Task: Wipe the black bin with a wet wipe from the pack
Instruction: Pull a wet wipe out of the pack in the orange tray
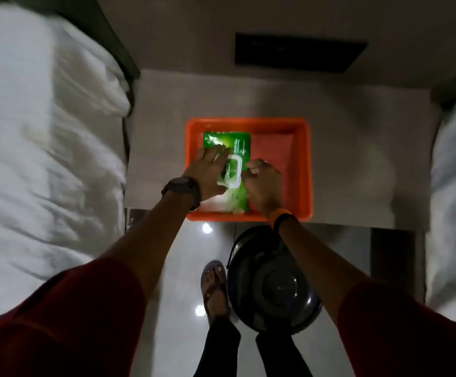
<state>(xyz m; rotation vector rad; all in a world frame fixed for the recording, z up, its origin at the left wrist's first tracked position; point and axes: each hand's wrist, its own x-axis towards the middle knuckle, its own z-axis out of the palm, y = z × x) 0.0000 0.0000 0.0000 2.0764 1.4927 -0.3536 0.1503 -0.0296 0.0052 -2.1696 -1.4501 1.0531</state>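
Note:
A green pack of wet wipes (237, 144) lies in an orange tray (301, 170) on a low white table. My left hand (207, 170) rests flat on the pack's left side, fingers spread, pressing it down. My right hand (262, 180) is at the pack's right edge beside the white flap lid (233, 170), its fingers curled and pinched together; what they pinch is too blurred to tell. The black bin (270, 284), round with a domed lid, stands on the floor below the tray, partly under my right forearm.
White bedding (39, 159) fills the left side and another bed (455, 200) lies at the right. A dark rectangle (300, 53) sits on the wall side beyond the table (357, 159). My sandalled foot (213, 287) stands on the glossy floor left of the bin.

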